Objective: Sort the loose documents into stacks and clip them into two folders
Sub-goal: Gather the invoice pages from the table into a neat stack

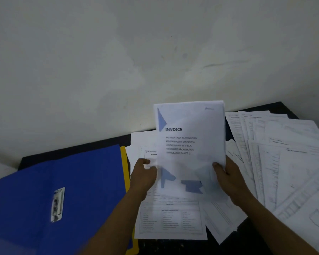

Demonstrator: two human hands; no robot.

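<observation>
The left hand [144,177] and right hand [226,179] are holding the invoice [190,140] upright, fingers curling round its lower corners; the blue folder [63,190] is lying nearer the left hand.

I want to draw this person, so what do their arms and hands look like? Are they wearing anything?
The left hand and right hand are bare: no gloves, no rings or watch that I can see. Both forearms are bare too, no sleeves in view. The picture is blurry, so tiny things could be missed.
</observation>
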